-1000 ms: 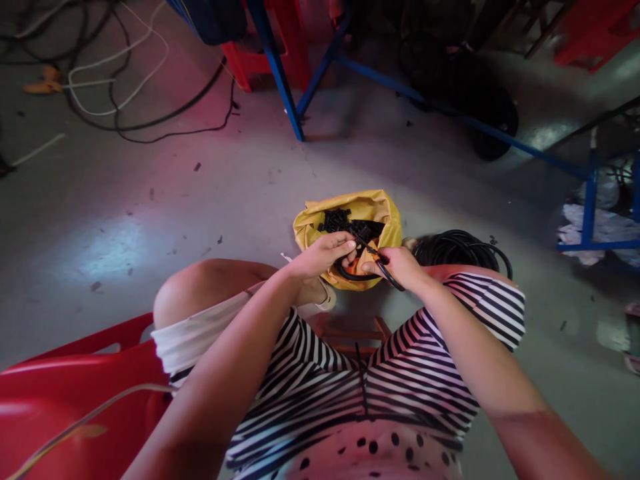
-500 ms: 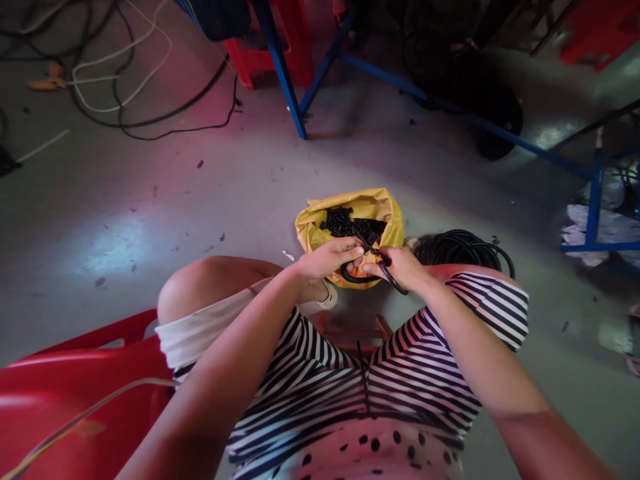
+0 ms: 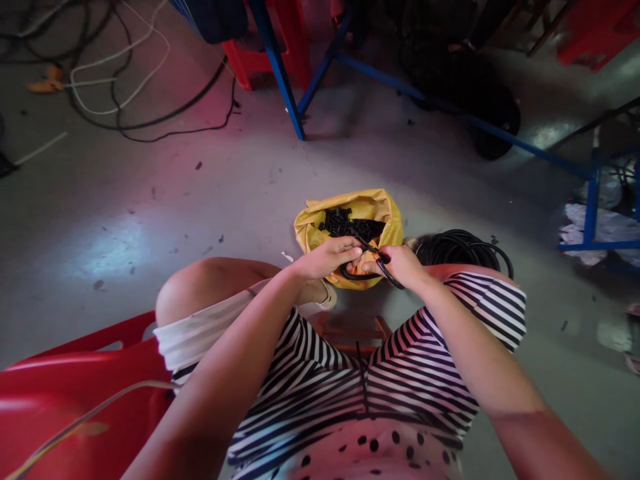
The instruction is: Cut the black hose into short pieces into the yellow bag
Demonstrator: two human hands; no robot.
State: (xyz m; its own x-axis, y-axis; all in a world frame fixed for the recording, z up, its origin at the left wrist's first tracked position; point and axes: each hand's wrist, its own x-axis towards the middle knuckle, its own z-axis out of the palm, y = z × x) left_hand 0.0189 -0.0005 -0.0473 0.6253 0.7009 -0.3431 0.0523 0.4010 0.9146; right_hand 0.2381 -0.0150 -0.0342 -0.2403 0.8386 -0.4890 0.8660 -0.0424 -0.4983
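Both of my hands meet over the near rim of a yellow bag (image 3: 312, 235). Black-handled scissors (image 3: 389, 273) are gripped in my right hand (image 3: 401, 264), their dark blades slanting up and left over the bag. Close by the blades, my left hand (image 3: 330, 257) is closed in a pinch on a strand of black tubing, mostly covered by the fingers. Short black pieces (image 3: 339, 221) lie heaped inside the bag. A coil of black tubing (image 3: 463, 248) rests on the floor beside my right knee.
Blue metal table legs (image 3: 280, 73) stand ahead, with a red stool (image 3: 245, 63) behind them. Black and white cables (image 3: 120, 110) lie on the floor at the upper left. A red plastic chair (image 3: 75, 400) sits close on my left.
Hardly anything differs. The scissor handles look slightly closer together, and the whole view has shifted a few pixels. Both hands stay over the bag.
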